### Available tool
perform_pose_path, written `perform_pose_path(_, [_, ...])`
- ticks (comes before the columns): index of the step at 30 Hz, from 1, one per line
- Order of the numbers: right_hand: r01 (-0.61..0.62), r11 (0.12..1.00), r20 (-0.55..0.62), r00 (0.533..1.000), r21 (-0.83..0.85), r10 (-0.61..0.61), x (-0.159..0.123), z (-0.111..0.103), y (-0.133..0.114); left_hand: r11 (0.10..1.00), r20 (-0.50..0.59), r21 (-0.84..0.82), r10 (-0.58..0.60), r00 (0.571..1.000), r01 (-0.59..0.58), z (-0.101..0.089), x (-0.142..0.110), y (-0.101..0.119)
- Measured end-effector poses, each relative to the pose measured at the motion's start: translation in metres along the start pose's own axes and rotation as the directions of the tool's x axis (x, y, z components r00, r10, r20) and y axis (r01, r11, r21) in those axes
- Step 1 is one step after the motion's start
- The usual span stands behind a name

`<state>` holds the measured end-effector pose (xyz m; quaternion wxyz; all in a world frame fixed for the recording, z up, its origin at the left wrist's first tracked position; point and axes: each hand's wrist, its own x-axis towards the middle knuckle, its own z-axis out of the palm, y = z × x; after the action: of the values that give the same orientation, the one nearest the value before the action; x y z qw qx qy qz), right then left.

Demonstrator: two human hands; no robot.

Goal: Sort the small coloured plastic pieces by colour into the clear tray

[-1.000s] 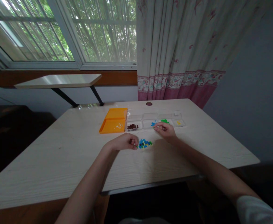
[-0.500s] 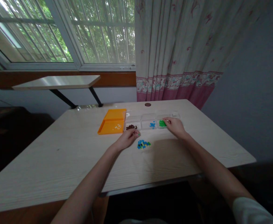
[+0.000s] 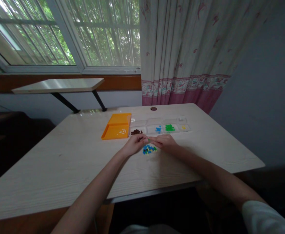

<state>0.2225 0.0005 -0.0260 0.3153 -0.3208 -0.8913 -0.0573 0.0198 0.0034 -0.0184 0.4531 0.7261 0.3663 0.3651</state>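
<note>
Left hand [image 3: 135, 144] pinching green piece [image 3: 148, 139]; right hand [image 3: 165, 142] meets it at the fingertips, its grip unclear. Blue-green cluster [image 3: 149, 149] on surface [image 3: 84, 162] just below.

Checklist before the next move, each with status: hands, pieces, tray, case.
1. Green piece pinched in the left hand's fingers: ok.
2. Right hand grip on that piece: cannot tell; its fingertips meet the left's there.
3. Blue pieces and green pile in separate compartments of the clear tray: ok.
4. All loose pieces contained: not ok; the mixed pile lies on the desk.
5. White pieces inside the open orange case: ok.
6. Mixed pile's pieces joined together: cannot tell, too small.
</note>
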Motion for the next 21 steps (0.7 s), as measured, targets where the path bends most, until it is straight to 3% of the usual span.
perform_pose_path(8, [0.061,0.997,-0.175,0.983,0.045,-0.052,0.001,0.002,0.004,1.000,0.042,0.020,0.018,0.999,-0.019,0.004,0.000,0.005])
perform_pose_path(12, [0.008,0.996,-0.274,0.961,0.092,0.018,0.004,-0.009,0.008,0.977,0.023,0.196,0.080,0.997,-0.083,-0.008,-0.002,0.009])
perform_pose_path(16, [-0.070,0.990,-0.387,0.915,0.120,0.112,0.005,-0.021,0.016,0.916,0.193,0.370,0.087,0.977,-0.154,-0.021,-0.005,0.014])
perform_pose_path(21, [-0.194,0.969,-0.335,0.912,0.157,0.237,0.003,-0.024,0.019,0.845,0.284,0.488,0.082,0.955,-0.217,-0.023,-0.006,0.015])
